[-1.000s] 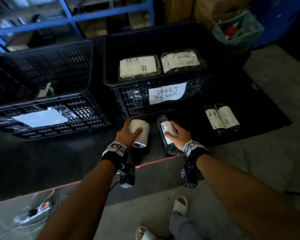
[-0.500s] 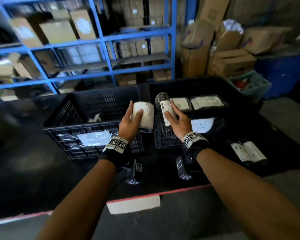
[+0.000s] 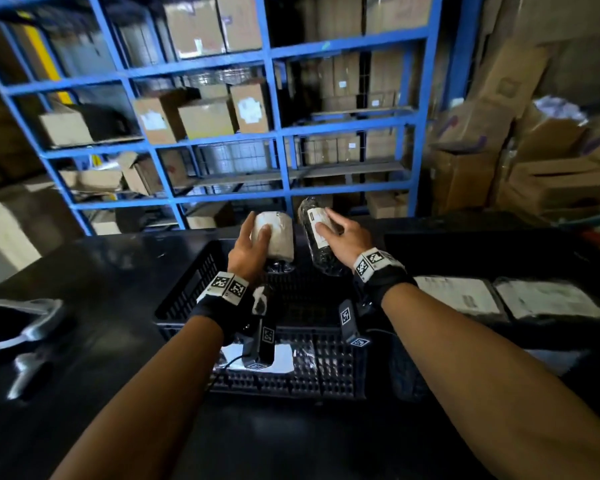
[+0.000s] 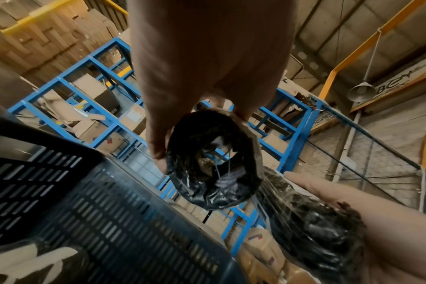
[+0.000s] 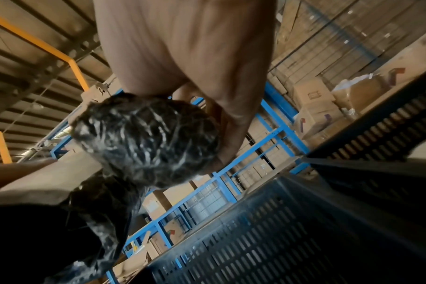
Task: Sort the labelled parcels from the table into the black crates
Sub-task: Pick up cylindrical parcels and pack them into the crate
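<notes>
Both parcels are in the air above the left black crate, so this looks like the carry-and-drop step. The left hand grasps a stubby roll parcel and the right hand a long plastic-wrapped parcel, side by side over its far wall. Next, probably, lower them inside the crate and let go.

Two black-wrapped, white-labelled roll parcels, a stubby one and a longer one, are hanging side by side above the left black crate, while two flat parcels are lying in the right crate.
</notes>
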